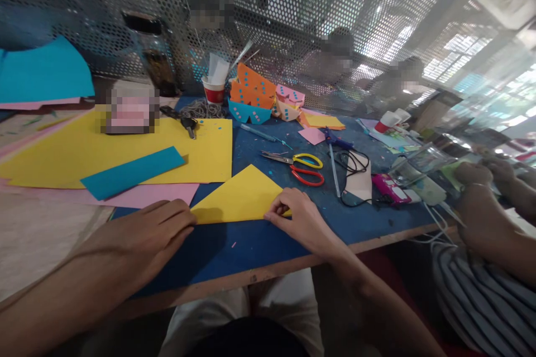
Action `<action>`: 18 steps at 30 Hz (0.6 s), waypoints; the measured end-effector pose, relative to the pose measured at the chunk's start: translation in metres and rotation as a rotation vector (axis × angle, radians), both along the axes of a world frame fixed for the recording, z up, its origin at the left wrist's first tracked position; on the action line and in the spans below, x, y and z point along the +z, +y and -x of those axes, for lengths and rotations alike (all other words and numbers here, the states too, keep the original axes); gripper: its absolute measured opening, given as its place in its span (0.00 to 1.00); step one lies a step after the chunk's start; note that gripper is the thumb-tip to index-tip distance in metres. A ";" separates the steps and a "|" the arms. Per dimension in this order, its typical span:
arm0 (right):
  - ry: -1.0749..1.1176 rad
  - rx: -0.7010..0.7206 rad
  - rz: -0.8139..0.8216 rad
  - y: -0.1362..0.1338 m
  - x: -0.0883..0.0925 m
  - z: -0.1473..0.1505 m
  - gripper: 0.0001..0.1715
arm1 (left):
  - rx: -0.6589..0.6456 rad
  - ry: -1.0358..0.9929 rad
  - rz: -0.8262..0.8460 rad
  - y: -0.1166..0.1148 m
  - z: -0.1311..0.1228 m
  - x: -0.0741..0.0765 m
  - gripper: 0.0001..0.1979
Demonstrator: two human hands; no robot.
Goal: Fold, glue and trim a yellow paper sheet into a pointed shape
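A yellow sheet of paper [243, 198], folded into a triangle, lies at the table's front with its long edge toward me. My left hand [161, 228] is closed at the left corner, fingers together and gripping the paper there. At the opposite end, my right hand [298, 213] pinches the bottom edge between thumb and curled fingers, covering the right corner. Just beyond the triangle lie scissors [299, 164] with one yellow and one red handle. A blue paper strip [133, 172] rests beyond my left hand on large yellow sheets [205, 150].
Behind are keys [190, 127], a paper cup [213, 90], a jar [157, 61], orange paper crowns [252, 89] and a pen [257, 133]. To the right lie a glue gun [338, 139], its black cord and a magenta box [391, 188]. Another person's arms [481, 212] reach in.
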State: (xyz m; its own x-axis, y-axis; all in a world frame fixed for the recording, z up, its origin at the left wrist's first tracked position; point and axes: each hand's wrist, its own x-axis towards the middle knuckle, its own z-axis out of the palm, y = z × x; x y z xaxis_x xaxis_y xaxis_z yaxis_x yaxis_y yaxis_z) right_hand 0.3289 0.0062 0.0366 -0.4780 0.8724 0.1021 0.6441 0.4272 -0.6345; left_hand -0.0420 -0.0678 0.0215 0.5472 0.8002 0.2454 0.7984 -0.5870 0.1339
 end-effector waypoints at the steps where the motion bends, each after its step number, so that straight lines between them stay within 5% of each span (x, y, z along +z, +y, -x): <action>1: -0.002 0.001 -0.001 0.000 0.000 0.000 0.16 | 0.005 0.018 0.041 0.000 -0.002 0.002 0.19; 4: 0.007 0.004 -0.010 0.000 0.000 0.000 0.16 | 0.004 0.039 0.058 -0.004 -0.005 0.000 0.19; 9: -0.008 -0.002 -0.011 0.000 0.001 0.002 0.17 | -0.085 0.131 -0.014 -0.013 -0.005 -0.012 0.42; 18: -0.007 -0.007 -0.010 0.000 0.004 0.003 0.17 | -0.087 0.152 0.020 -0.009 -0.021 0.002 0.33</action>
